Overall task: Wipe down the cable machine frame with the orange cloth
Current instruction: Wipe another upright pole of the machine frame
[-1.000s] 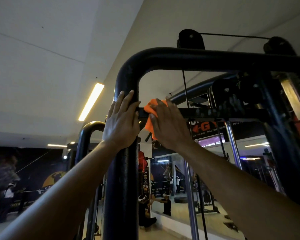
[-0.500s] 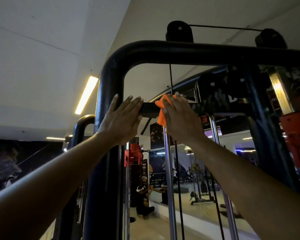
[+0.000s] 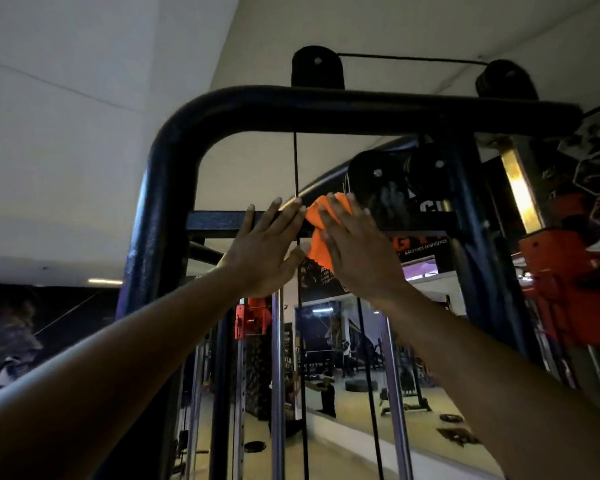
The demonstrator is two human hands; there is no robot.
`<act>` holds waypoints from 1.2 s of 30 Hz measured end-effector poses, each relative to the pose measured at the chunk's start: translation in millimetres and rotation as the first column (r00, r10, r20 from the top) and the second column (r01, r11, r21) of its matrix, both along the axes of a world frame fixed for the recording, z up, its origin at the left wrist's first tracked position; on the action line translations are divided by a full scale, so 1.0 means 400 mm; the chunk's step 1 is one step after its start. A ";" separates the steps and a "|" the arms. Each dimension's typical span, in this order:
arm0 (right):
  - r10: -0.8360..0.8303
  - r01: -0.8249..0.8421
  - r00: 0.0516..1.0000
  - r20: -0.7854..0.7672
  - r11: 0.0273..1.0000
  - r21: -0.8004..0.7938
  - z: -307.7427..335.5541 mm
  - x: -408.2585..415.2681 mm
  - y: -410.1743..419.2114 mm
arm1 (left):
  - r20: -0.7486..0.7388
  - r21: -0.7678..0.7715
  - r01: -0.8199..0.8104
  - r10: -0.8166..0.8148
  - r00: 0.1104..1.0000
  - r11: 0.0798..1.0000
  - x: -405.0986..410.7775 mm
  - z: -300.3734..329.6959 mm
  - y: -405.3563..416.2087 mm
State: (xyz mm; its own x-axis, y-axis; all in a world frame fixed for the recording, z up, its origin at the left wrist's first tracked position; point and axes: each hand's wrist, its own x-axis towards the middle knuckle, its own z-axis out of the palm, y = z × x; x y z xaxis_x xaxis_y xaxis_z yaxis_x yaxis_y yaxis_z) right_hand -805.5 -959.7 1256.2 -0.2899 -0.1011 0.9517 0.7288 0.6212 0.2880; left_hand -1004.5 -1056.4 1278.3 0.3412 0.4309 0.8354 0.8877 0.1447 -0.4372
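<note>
The scene is dim — the frame (image 3: 326, 109) above the hands reads almost black, with little surface detail. Light comes from a ceiling strip (image 3: 104, 281) far left of the left hand (image 3: 260, 251) and a yellow glare (image 3: 520, 192) right of the right hand (image 3: 357, 251). Straight lines bow at the edges — the left background is blurred.

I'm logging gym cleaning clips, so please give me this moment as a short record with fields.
setting: gym, view looking up at a black cable machine frame
left hand: fingers straight, resting on the crossbar
right hand: pressing the orange cloth flat against the crossbar
cloth position: right of the vertical cable
above: two pulleys on the top bar
</note>
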 end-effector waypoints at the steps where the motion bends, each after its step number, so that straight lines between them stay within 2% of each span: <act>1: -0.021 0.021 1.000 0.004 1.000 0.013 0.009 0.031 0.014 | 0.004 0.001 0.012 -0.012 1.000 1.000 0.011 0.003 0.008; 6: -0.084 0.085 0.996 -0.033 0.996 0.031 0.021 0.098 0.040 | 0.022 0.002 0.031 -0.031 0.999 1.000 0.034 0.011 0.031; 12: 0.140 -0.140 0.990 -0.017 0.989 -0.042 0.013 0.018 0.033 | 0.066 0.025 0.056 -0.057 0.996 0.998 0.060 0.018 0.058; 18: 0.123 -0.123 0.986 0.110 0.992 -0.011 0.002 0.140 0.047 | 0.082 0.032 0.047 -0.050 0.995 0.998 0.077 0.006 0.067; 20: 0.125 -0.127 0.990 0.064 0.991 0.031 0.010 0.198 0.044 | 0.070 0.026 0.073 -0.075 0.995 0.997 0.098 0.005 0.072; 22: 0.135 -0.132 0.989 -0.064 0.990 0.048 0.040 0.242 0.047 | 0.067 0.002 0.122 -0.121 0.990 0.993 0.130 0.012 0.075; 24: 0.166 -0.163 0.965 -0.203 0.986 0.030 0.096 0.263 0.050 | 0.083 -0.023 0.173 -0.170 0.982 0.985 0.165 0.028 0.081; 26: 0.189 -0.201 0.945 -0.267 0.979 -0.018 0.143 0.261 0.058 | 0.096 -0.010 0.212 -0.210 0.973 0.977 0.199 0.052 0.092; 29: 0.120 -0.145 0.973 -0.197 0.982 -0.117 0.135 0.209 0.099 | 0.146 0.036 0.264 -0.266 0.953 0.964 0.235 0.096 0.115; 32: 0.065 -0.079 0.983 -0.172 0.994 -0.076 0.090 0.171 0.155 | 0.159 0.092 0.262 -0.274 0.949 0.961 0.248 0.137 0.132; 36: 0.054 -0.066 0.985 -0.162 0.995 -0.069 0.153 0.178 0.164 | 0.160 0.094 0.250 -0.263 0.951 0.964 0.258 0.174 0.135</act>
